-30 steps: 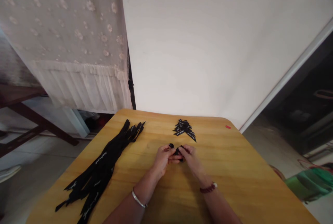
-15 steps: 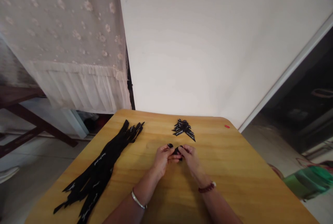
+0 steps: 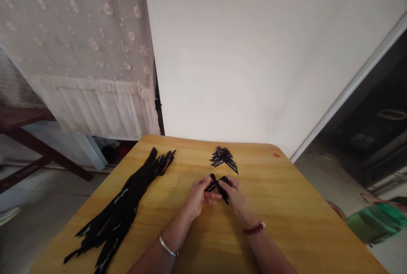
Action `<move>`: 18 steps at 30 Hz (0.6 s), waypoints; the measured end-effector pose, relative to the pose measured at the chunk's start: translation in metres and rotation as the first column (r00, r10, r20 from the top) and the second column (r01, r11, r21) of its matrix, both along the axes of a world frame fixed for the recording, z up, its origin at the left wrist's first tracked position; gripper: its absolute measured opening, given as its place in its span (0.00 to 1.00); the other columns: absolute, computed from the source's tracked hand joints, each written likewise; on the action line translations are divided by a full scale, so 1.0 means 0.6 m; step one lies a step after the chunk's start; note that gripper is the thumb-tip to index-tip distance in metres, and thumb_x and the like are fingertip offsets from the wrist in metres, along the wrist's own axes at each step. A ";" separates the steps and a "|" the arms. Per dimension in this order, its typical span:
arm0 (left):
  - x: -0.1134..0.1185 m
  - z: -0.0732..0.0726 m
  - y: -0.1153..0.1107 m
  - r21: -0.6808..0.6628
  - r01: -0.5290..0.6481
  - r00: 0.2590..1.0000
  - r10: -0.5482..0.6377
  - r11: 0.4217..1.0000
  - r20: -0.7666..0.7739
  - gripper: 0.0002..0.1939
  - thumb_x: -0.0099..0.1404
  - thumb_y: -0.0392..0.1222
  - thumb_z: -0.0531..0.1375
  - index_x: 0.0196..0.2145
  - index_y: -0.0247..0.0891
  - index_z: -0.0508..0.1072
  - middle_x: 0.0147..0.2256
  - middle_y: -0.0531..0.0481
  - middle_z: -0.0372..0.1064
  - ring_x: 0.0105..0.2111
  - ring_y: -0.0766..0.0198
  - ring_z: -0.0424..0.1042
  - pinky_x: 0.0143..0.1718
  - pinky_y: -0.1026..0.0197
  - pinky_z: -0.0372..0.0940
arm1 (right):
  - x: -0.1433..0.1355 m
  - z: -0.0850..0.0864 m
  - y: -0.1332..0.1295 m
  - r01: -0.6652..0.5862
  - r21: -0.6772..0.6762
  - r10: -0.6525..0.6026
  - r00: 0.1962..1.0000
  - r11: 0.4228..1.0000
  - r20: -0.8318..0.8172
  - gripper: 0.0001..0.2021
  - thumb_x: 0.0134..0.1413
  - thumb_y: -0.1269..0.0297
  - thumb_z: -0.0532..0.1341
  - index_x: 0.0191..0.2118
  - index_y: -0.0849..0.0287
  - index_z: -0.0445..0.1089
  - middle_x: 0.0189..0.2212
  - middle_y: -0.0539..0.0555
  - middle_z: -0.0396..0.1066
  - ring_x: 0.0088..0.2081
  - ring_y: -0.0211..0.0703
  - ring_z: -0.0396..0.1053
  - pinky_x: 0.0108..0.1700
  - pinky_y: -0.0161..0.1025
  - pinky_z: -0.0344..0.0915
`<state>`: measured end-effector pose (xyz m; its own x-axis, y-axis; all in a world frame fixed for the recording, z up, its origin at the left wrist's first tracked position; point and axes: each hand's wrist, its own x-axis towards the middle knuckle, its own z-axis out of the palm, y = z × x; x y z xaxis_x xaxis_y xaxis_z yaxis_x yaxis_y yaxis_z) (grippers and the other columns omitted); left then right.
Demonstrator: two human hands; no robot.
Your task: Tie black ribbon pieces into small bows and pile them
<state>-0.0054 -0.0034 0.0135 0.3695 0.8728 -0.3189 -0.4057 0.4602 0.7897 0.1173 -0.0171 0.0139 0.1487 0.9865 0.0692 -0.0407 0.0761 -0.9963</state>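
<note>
Between my two hands is a black ribbon bow [image 3: 216, 184] with white lettering, held just above the wooden table. My left hand [image 3: 199, 196] pinches its left side, the lower fingers reaching beneath it. On the right side, my right hand [image 3: 233, 191] grips the bow between thumb and fingers, and one ribbon tail hangs below. A small pile of finished-looking black bows [image 3: 223, 156] lies just beyond my hands. To the left, a long bundle of black printed ribbon strips [image 3: 127, 199] stretches across the table.
The wooden table [image 3: 280, 219] meets a white wall panel [image 3: 229, 62] at its far edge. A small red object [image 3: 276, 155] lies near the far right corner. Off the right side is a green container [image 3: 375, 223]; a lace curtain [image 3: 95, 53] hangs at the left.
The black ribbon, bunched up between my fingers before, is now spread into a bow with loops and a tail showing. My hands have moved slightly apart.
</note>
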 end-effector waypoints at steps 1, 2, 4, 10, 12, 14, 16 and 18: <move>-0.001 0.000 0.000 0.005 0.007 1.000 -0.007 1.000 -0.008 0.15 0.49 0.49 0.59 0.30 0.34 0.64 0.30 0.46 0.70 0.21 0.59 0.72 0.13 0.66 0.62 | 0.002 -0.001 0.001 0.007 -0.006 -0.007 1.000 1.000 -0.019 0.11 0.37 0.59 0.61 0.18 0.60 0.61 0.15 0.46 0.59 0.19 0.34 0.55 0.21 0.31 0.52; -0.001 0.000 0.000 0.014 0.010 1.000 -0.009 1.000 -0.018 0.14 0.48 0.46 0.60 0.29 0.34 0.64 0.30 0.47 0.70 0.21 0.60 0.72 0.14 0.66 0.62 | 0.003 -0.002 0.002 0.009 -0.013 -0.010 0.999 1.000 -0.037 0.11 0.37 0.59 0.61 0.18 0.60 0.60 0.15 0.46 0.59 0.19 0.33 0.55 0.21 0.31 0.52; -0.002 -0.001 0.001 0.033 0.007 0.999 -0.006 0.999 -0.050 0.12 0.47 0.41 0.62 0.27 0.34 0.64 0.26 0.48 0.70 0.20 0.61 0.71 0.14 0.67 0.62 | 0.006 -0.004 0.003 0.016 -0.018 -0.017 0.998 1.000 -0.060 0.11 0.37 0.59 0.61 0.18 0.60 0.60 0.15 0.45 0.58 0.19 0.33 0.55 0.21 0.31 0.51; -0.001 -0.004 0.001 0.042 -0.021 0.995 0.025 0.999 -0.096 0.09 0.48 0.39 0.60 0.23 0.33 0.63 0.20 0.49 0.69 0.16 0.65 0.69 0.13 0.68 0.60 | 0.013 0.001 0.005 0.057 0.002 -0.057 0.996 0.998 -0.074 0.13 0.36 0.58 0.62 0.18 0.59 0.60 0.13 0.43 0.54 0.17 0.31 0.50 0.19 0.31 0.47; -0.003 -0.005 0.003 0.042 -0.015 0.995 0.019 0.999 -0.099 0.09 0.48 0.39 0.60 0.24 0.33 0.64 0.20 0.49 0.69 0.15 0.66 0.68 0.13 0.68 0.59 | 0.015 0.004 0.005 0.064 0.012 -0.062 0.994 0.998 -0.095 0.12 0.36 0.58 0.62 0.18 0.59 0.60 0.14 0.43 0.54 0.17 0.31 0.50 0.20 0.31 0.47; -0.006 -0.004 0.006 0.043 -0.030 0.993 0.034 0.999 -0.111 0.09 0.47 0.39 0.61 0.25 0.33 0.64 0.21 0.49 0.70 0.13 0.68 0.66 0.11 0.69 0.58 | 0.018 0.006 0.006 0.082 0.024 -0.079 0.991 0.996 -0.111 0.12 0.35 0.58 0.62 0.18 0.59 0.60 0.14 0.44 0.55 0.17 0.32 0.51 0.20 0.32 0.47; -0.009 -0.002 0.009 0.053 -0.092 0.988 0.098 0.994 -0.121 0.10 0.46 0.38 0.61 0.27 0.33 0.65 0.23 0.49 0.71 0.10 0.71 0.63 0.10 0.69 0.56 | 0.020 0.005 0.007 0.100 0.030 -0.096 0.989 0.995 -0.113 0.12 0.36 0.58 0.62 0.18 0.59 0.61 0.14 0.44 0.55 0.18 0.32 0.51 0.21 0.32 0.47; -0.012 0.000 0.013 0.084 -0.186 0.975 0.195 0.979 -0.111 0.10 0.46 0.39 0.61 0.28 0.34 0.66 0.26 0.49 0.71 0.09 0.73 0.61 0.09 0.70 0.54 | 0.022 0.003 0.008 0.110 0.039 -0.106 0.991 0.993 -0.081 0.12 0.37 0.58 0.62 0.19 0.59 0.61 0.14 0.44 0.55 0.18 0.32 0.51 0.21 0.32 0.47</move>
